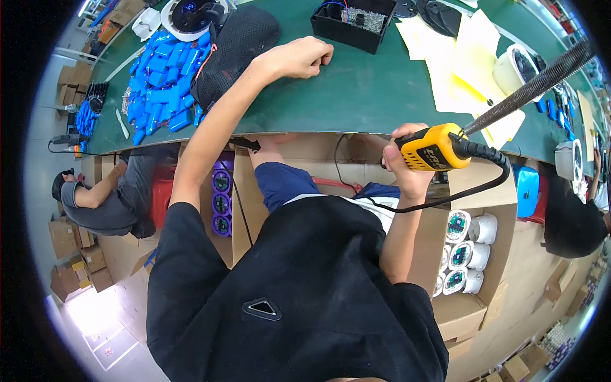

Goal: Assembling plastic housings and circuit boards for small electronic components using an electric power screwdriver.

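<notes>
Power tool [428,153] in yellow and black is held at the near edge of the green table [356,105], as seen from the head camera. The worker's right hand [408,177] is wrapped around its body, fingers and thumb closed about the casing. The left hand [302,58] rests farther in from that edge, fingers curled into a loose fist; whether anything is inside cannot be told. The casing looks rigid, smooth and moderately heavy, though the coiled spring [534,86] may bear some weight. The black cable [506,173] should flex freely; the body, clear of the cable end, seems the best hold.
</notes>
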Demonstrator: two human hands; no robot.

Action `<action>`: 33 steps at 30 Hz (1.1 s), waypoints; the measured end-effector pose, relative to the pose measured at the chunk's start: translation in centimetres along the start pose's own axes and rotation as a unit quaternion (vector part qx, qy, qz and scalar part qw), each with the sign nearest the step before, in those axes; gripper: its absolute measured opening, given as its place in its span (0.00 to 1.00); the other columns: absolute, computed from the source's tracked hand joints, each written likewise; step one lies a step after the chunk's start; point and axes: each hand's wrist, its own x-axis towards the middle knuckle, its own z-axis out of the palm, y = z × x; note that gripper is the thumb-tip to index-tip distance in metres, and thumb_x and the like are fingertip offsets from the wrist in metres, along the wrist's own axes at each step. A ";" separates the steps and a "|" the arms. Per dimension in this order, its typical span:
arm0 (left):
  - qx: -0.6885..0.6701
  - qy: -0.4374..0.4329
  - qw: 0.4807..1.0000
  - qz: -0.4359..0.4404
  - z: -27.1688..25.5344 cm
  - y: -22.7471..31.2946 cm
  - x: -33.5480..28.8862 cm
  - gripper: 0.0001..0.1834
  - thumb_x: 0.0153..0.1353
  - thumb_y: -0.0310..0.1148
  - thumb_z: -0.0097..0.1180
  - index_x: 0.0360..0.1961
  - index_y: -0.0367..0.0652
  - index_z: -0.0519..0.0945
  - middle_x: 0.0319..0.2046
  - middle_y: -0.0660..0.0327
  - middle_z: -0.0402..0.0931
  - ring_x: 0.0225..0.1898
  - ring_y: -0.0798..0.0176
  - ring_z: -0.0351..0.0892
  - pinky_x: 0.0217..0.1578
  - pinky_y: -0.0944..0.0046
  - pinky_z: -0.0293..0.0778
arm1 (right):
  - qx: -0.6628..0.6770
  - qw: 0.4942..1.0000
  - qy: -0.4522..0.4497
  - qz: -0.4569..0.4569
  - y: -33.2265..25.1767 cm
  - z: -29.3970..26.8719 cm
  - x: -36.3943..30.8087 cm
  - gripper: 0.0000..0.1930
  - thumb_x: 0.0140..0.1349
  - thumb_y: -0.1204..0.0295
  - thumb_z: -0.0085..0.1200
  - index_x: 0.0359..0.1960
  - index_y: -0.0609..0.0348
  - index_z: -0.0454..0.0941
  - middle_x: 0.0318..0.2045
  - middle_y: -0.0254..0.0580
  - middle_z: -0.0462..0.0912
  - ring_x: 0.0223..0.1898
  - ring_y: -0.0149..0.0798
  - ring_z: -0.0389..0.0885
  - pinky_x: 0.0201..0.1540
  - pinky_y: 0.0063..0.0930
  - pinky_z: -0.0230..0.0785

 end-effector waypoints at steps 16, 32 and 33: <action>0.045 0.023 0.997 0.058 -0.1 -1.0 -0.5 0.06 0.52 0.22 0.58 0.32 0.33 0.78 0.29 0.52 0.77 0.33 0.48 0.80 0.37 0.55 0.77 | 0.011 1.000 0.012 -0.012 -1.6 1.4 0.0 0.22 0.48 0.82 0.71 0.45 0.58 0.78 0.39 0.33 0.82 0.39 0.29 0.81 0.44 0.26 0.77; -0.500 0.038 0.821 0.273 -1.6 13.6 -4.3 0.41 0.56 0.37 0.68 0.67 0.31 0.64 0.56 0.43 0.75 0.65 0.48 0.70 0.66 0.50 0.63 | 0.004 0.984 0.005 -0.180 -2.5 3.8 1.6 0.26 0.50 0.66 0.72 0.51 0.61 0.77 0.33 0.43 0.84 0.35 0.34 0.83 0.41 0.31 0.75; -0.469 0.104 0.838 0.257 0.0 15.1 -4.3 0.41 0.56 0.36 0.69 0.66 0.30 0.63 0.54 0.44 0.76 0.62 0.49 0.73 0.65 0.49 0.64 | -0.046 0.977 -0.015 -0.207 -1.4 3.5 1.7 0.27 0.51 0.65 0.71 0.52 0.60 0.76 0.33 0.46 0.83 0.35 0.37 0.83 0.41 0.33 0.75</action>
